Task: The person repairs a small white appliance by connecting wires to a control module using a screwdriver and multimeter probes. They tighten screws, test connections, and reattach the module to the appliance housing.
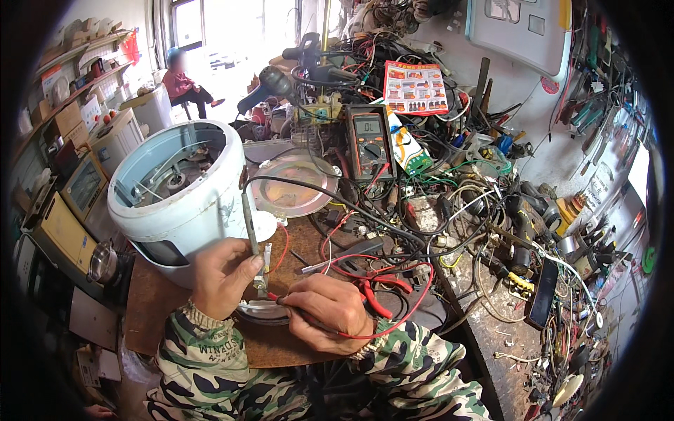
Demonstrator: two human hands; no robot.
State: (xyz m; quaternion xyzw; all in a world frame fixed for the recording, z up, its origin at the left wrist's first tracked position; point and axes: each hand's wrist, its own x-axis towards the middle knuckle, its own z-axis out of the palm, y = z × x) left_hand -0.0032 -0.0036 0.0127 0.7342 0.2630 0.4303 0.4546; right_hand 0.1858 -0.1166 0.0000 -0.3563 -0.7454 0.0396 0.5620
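Now the slim grey rod [250,221] is pinched above the desk [151,302] by the left hand [221,277] in a closed grip, seemingly for steadiness, while the red-tipped test probe [274,297] is held pen-like by the right hand [326,312], snugly gripped, apparently for fine aim.

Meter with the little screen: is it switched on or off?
It looks on: the meter shows dark characters on its screen.
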